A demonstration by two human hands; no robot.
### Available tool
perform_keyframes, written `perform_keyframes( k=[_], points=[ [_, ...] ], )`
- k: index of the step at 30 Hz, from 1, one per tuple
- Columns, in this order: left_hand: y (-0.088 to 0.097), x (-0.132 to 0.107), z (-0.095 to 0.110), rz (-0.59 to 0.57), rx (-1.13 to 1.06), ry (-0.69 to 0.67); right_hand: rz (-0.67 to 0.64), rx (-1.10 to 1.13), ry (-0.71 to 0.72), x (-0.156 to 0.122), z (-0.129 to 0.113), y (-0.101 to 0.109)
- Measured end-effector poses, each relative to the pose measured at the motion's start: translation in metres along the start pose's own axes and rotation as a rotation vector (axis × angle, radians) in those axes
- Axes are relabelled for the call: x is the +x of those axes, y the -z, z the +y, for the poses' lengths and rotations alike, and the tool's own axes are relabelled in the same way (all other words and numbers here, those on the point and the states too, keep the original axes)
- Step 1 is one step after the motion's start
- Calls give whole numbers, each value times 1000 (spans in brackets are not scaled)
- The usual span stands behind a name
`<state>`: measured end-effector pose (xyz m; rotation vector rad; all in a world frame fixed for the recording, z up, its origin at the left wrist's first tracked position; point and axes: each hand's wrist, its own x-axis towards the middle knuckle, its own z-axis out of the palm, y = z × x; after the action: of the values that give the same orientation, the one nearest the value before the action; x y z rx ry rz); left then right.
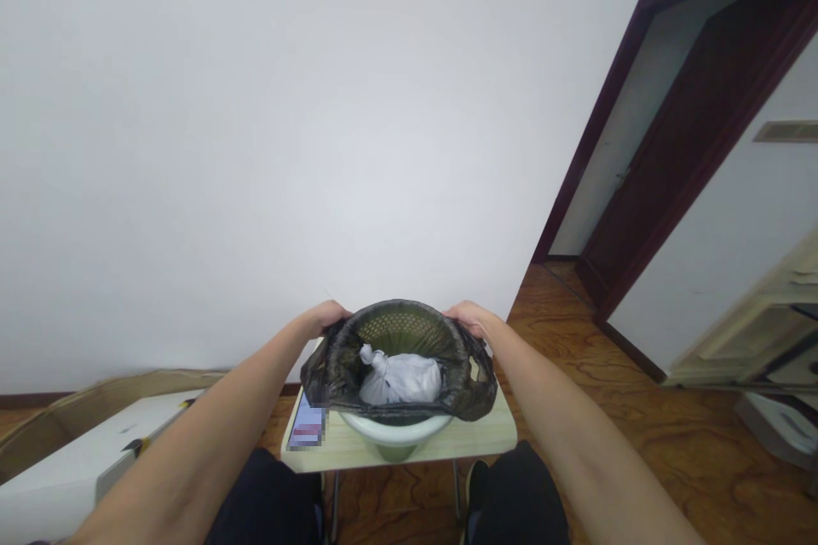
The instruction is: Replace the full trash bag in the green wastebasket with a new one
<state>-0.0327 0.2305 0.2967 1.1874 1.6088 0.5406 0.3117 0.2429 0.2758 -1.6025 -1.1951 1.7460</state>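
Evidently, in the head view, the left hand point(330, 316) and right hand point(469, 317) are gripping opposite sides of a black bag point(474, 398), which is lining a bin point(391, 432) standing by the middle of the table's point(482, 440) near edge. A knotted white bag point(409, 379) is lying inside. The black bag is looking light, soft, slippery, easily torn; gathered side folds are probably offering the surest hold.

Left grip point(331, 315) and right grip point(469, 317) hold a black bag point(460, 375) at opposite sides of a white-rimmed bin point(396, 428), plastic spilling over its front. Knotted white bag point(409, 379) lies inside. Bin stands on pale wood counter point(476, 436), phone point(308, 424) flat to its left, white wall point(383, 145) beyond, dark red door point(694, 128) at right
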Motion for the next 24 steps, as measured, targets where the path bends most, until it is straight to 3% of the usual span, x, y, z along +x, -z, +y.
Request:
perform_keyframes(
  k=[5, 10, 17, 24],
  points=[
    [5, 7, 2, 177, 130, -125, 42, -24, -18, -6, -8, 3],
    [6, 5, 6, 277, 199, -219, -108, -112, -71, -23, -16, 11],
    [4, -3, 10, 241, 186, -288, -41, -121, 9, -35, -23, 8],
    [13, -10, 15, 239, 198, -313, 63, -67, 147, -31, -24, 7]
  ],
)
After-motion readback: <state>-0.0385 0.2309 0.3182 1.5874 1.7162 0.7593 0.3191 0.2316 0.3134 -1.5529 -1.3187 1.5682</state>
